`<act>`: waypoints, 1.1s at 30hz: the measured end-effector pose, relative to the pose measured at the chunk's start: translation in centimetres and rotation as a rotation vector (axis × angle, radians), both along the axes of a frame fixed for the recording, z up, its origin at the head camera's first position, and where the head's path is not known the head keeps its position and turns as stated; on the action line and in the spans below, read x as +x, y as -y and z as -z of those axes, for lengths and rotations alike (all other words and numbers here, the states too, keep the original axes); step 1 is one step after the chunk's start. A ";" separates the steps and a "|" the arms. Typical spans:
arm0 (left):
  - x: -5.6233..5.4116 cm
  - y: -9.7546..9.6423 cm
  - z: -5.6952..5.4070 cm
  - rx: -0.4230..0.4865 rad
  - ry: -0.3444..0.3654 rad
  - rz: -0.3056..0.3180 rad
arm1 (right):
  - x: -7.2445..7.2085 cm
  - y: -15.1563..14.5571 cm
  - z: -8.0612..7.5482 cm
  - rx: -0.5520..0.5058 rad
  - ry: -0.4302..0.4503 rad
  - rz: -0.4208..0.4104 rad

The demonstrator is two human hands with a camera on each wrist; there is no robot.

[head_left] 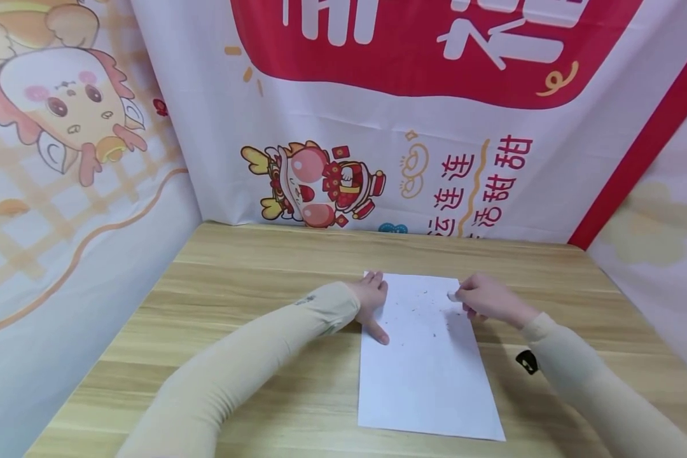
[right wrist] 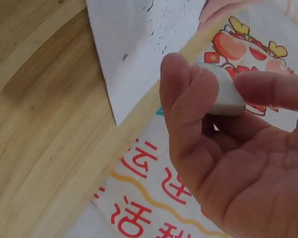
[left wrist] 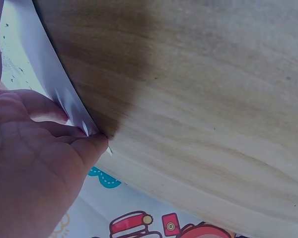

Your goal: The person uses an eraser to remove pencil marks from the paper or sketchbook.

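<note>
A white sheet of paper (head_left: 418,381) lies on the wooden table, with small dark crumbs scattered over its upper half. My left hand (head_left: 373,305) presses on the sheet's upper left edge, thumb spread away from the fingers. The left wrist view has this hand's fingertips (left wrist: 100,144) right at the paper's edge. Over the sheet's upper right edge, my right hand (head_left: 488,299) pinches a white eraser (right wrist: 227,94) between thumb and fingers. Dark specks show on the paper (right wrist: 134,49) behind it in the right wrist view.
The wooden table (head_left: 252,267) stretches out on both sides of the paper. A printed cloth (head_left: 332,114) hangs along its back edge, and another patterned cloth (head_left: 80,210) hangs at the left. By the right sleeve is a small black piece (head_left: 527,362).
</note>
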State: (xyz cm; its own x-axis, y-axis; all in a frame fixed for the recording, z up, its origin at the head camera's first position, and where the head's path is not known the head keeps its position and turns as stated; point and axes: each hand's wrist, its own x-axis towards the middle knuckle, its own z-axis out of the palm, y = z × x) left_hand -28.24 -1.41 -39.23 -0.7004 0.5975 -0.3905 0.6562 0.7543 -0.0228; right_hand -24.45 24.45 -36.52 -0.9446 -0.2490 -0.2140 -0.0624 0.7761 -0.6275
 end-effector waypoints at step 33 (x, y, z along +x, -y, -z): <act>0.0 0.4 0.1 0.043 0.013 0.012 | -1.1 -7.0 2.8 0.284 -0.116 0.057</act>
State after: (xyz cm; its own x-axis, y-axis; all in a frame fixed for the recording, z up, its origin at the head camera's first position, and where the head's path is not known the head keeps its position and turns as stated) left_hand -28.24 -1.85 -39.32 -0.6880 0.6223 -0.3733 0.6654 0.7463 0.0175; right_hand -25.57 31.46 -39.37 -0.9775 -0.1407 -0.1572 -0.0724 0.9238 -0.3760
